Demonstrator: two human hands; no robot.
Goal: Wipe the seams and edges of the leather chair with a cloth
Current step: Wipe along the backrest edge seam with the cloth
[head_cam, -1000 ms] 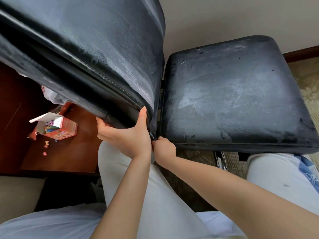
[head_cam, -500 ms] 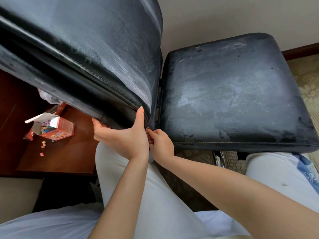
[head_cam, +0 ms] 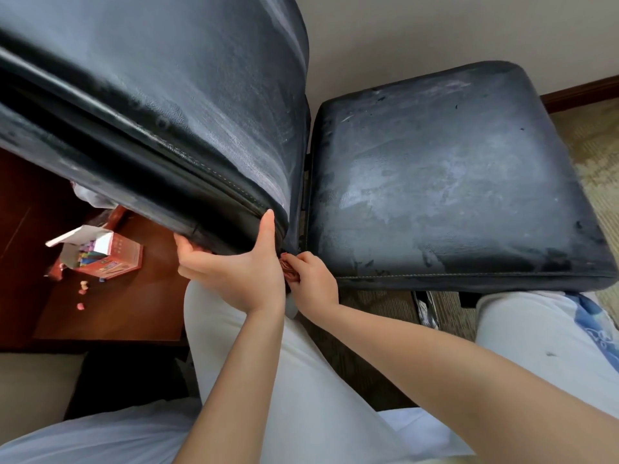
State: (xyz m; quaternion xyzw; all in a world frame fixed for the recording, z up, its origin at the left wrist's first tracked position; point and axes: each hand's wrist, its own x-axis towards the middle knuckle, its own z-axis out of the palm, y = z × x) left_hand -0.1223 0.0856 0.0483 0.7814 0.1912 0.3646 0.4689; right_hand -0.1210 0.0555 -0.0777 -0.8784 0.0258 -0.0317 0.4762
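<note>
The left hand (head_cam: 234, 272) grips the lower corner of the chair back (head_cam: 174, 105), thumb straight up along its edge and fingers curled under it. The right hand (head_cam: 313, 284) pinches a small reddish cloth (head_cam: 288, 270) against that corner, just beside the seat cushion (head_cam: 449, 182).

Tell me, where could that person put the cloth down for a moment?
The seat cushion is bare from the backrest to its front seam. The wooden table is free nearer the person; its far part is crowded by the chalk box and spilled pieces.
</note>
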